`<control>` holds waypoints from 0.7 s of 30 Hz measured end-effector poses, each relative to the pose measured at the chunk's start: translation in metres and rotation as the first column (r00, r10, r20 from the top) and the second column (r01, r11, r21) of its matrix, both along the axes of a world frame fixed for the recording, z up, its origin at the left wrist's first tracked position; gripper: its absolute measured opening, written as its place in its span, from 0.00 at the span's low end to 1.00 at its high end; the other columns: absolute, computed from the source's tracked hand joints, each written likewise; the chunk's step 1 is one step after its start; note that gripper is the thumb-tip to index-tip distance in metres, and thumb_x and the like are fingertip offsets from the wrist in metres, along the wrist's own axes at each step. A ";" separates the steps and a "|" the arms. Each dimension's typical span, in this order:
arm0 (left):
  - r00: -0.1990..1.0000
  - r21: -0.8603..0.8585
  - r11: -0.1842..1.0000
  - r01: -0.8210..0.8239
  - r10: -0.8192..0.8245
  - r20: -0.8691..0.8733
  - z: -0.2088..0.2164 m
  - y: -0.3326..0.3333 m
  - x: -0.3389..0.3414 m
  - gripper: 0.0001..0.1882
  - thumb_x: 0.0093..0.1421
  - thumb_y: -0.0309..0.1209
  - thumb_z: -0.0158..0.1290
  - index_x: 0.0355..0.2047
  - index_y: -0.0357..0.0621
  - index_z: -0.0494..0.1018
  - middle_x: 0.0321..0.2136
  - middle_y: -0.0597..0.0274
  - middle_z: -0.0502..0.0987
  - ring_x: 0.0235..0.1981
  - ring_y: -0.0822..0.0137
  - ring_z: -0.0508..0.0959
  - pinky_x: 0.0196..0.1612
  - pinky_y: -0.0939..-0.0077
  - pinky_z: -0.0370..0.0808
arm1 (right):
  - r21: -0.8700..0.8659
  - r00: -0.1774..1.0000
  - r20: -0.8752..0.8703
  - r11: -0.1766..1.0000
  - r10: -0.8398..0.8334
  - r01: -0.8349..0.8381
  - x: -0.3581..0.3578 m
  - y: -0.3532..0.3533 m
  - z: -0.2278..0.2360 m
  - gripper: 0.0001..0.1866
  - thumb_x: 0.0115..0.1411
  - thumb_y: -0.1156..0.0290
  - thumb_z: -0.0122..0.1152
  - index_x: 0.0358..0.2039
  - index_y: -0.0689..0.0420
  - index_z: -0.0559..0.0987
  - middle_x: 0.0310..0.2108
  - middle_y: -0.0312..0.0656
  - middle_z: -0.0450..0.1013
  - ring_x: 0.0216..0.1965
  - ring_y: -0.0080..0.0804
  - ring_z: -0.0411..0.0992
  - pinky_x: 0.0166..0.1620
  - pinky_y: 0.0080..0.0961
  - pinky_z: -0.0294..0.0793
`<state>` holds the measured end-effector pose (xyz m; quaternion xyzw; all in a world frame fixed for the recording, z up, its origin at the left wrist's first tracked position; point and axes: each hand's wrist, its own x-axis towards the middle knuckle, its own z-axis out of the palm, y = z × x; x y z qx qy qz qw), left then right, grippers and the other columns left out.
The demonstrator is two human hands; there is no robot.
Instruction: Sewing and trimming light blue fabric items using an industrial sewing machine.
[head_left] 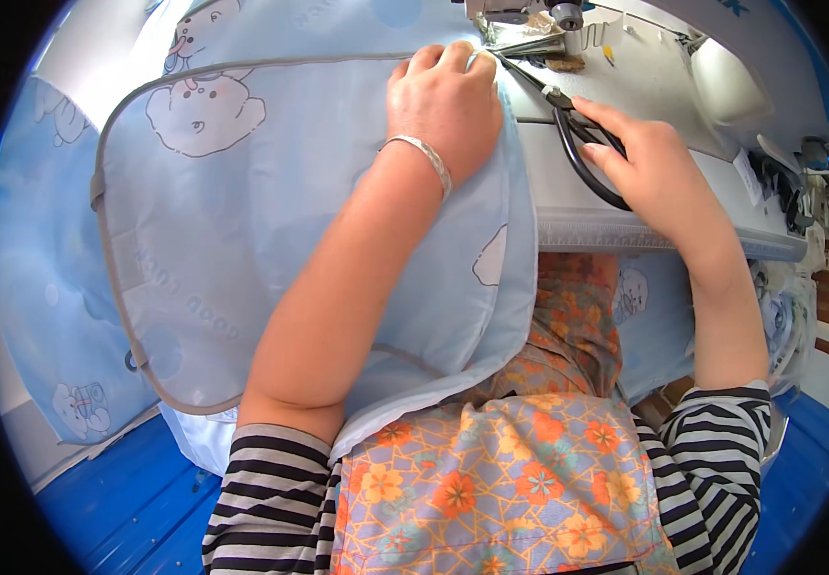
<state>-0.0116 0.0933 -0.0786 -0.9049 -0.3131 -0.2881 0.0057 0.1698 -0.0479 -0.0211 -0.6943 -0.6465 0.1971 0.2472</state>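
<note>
At the blue fabric's (314,196) upper right corner: scissors (556,99) in R hand (644,163), tips toward L hand (448,101).
Scissors' long axis runs up-left from R palm, blade ends just beside L knuckles; L is nearer the corner. L fingers bunched tog., clamped on the fabric edge (tips hidden); R thumb & index closed on the black handles, other fingers hidden. Can't tell if blades are apart. Most fabric lies left of R, under L forearm.

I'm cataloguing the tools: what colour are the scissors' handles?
The scissors' handles are black, best seen in the head view.
</note>
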 end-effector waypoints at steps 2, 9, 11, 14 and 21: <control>1.000 -0.010 1.000 -0.007 0.007 -0.018 -0.001 -0.001 0.001 0.09 0.55 0.32 0.54 0.36 0.47 0.78 0.42 0.62 0.77 0.48 0.56 0.75 0.48 0.55 0.73 | -0.092 0.995 -0.090 0.995 -0.039 0.030 0.004 0.003 0.006 0.22 0.60 0.73 0.55 0.56 0.58 0.75 0.29 0.41 0.76 0.28 0.28 0.71 0.35 0.24 0.69; 0.999 -0.008 1.000 -0.015 0.015 -0.031 0.008 -0.004 -0.005 0.10 0.56 0.31 0.53 0.38 0.48 0.79 0.42 0.63 0.77 0.49 0.57 0.75 0.50 0.55 0.72 | -0.237 0.959 -0.265 0.971 -0.099 0.035 0.007 0.005 0.023 0.23 0.60 0.72 0.56 0.58 0.58 0.73 0.22 0.34 0.68 0.24 0.19 0.61 0.30 0.20 0.63; 0.999 -0.004 1.000 -0.015 0.015 -0.030 0.009 -0.005 -0.007 0.10 0.56 0.31 0.53 0.38 0.47 0.80 0.42 0.63 0.77 0.49 0.57 0.75 0.50 0.55 0.72 | -0.125 0.990 -0.139 0.992 -0.026 0.008 0.003 0.001 0.020 0.24 0.60 0.71 0.57 0.58 0.59 0.73 0.24 0.39 0.71 0.24 0.26 0.64 0.31 0.24 0.65; 0.999 0.004 1.000 -0.015 0.015 -0.034 0.012 -0.004 -0.006 0.10 0.56 0.31 0.53 0.38 0.47 0.80 0.43 0.63 0.78 0.49 0.57 0.75 0.50 0.56 0.72 | -0.010 0.997 0.073 0.999 0.033 -0.033 -0.004 -0.005 0.017 0.24 0.60 0.70 0.58 0.57 0.60 0.73 0.30 0.49 0.76 0.28 0.41 0.70 0.36 0.31 0.69; 0.999 0.005 1.000 0.000 0.000 -0.039 0.012 -0.003 -0.005 0.12 0.56 0.31 0.53 0.39 0.46 0.80 0.43 0.62 0.78 0.49 0.58 0.75 0.50 0.57 0.73 | 0.018 0.995 0.091 0.999 0.039 -0.041 -0.002 -0.006 0.011 0.21 0.60 0.70 0.57 0.54 0.61 0.74 0.41 0.57 0.76 0.40 0.53 0.75 0.44 0.36 0.71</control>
